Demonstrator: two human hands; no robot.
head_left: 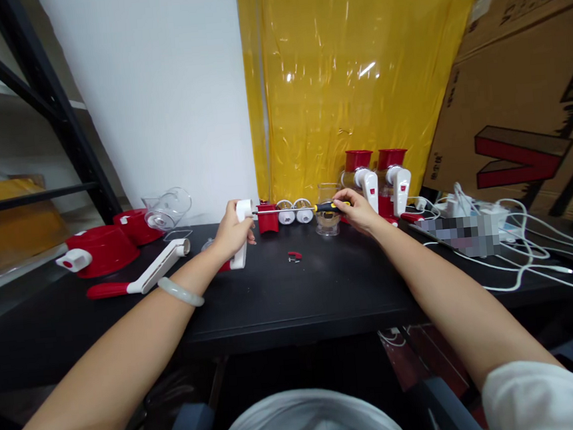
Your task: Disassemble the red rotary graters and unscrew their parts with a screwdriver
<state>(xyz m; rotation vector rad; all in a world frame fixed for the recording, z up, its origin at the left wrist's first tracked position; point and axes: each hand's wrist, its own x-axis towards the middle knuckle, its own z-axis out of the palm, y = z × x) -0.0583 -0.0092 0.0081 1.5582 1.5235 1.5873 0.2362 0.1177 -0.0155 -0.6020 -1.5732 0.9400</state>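
My left hand (234, 231) is wrapped round a white crank handle (243, 213), holding it upright above the black table. Fingers of my right hand (359, 210) pinch the black and yellow grip of a long screwdriver (326, 207). Its shaft runs level to the left, and the tip is at the white end of the crank handle; whether it sits in a screw I cannot tell. On the table between my hands lie a small red piece (295, 255) and a few tiny screws. Behind the shaft stand a red part (267, 218) and two round white-and-clear pieces (294, 212).
Two red-and-white hand-cranked machines (392, 179) stand at the back right, near a clear cup (328, 225). Tangled white cables (515, 248) cover the right side. At left are red housings (102, 251), another crank handle (163, 266) and a clear container (169, 208).
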